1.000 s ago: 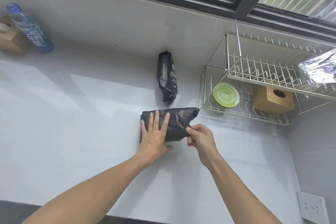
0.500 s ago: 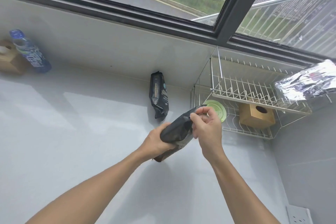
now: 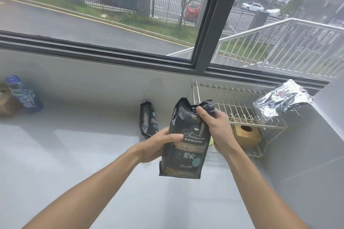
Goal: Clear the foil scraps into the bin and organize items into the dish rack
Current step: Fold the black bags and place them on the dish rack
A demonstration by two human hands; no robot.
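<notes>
I hold a black coffee bag (image 3: pixel 184 147) upright above the counter, its label facing me. My left hand (image 3: pixel 158 144) grips its left side at mid height. My right hand (image 3: pixel 216 126) pinches the folded top right corner. A second black coffee bag (image 3: pixel 148 120) stands against the back wall behind it. The white wire dish rack (image 3: pixel 242 115) stands at the right, just behind my right hand. A crumpled foil-wrapped item (image 3: pixel 281 100) rests on the rack's upper tier at the far right. A wooden box (image 3: pixel 245 134) sits on the lower tier, and a green lid (image 3: pixel 210 142) peeks out beside the bag.
A blue-labelled water bottle (image 3: pixel 23 95) leans against a brown box (image 3: pixel 4 102) at the far left of the grey counter (image 3: pixel 74 154). A window runs along the back above the low wall. A grey wall closes in the right side.
The coffee bag lay flat on the counter under my left palm; both hands have lifted it and turned it upright with the label toward me. The view has tilted up toward the window.
</notes>
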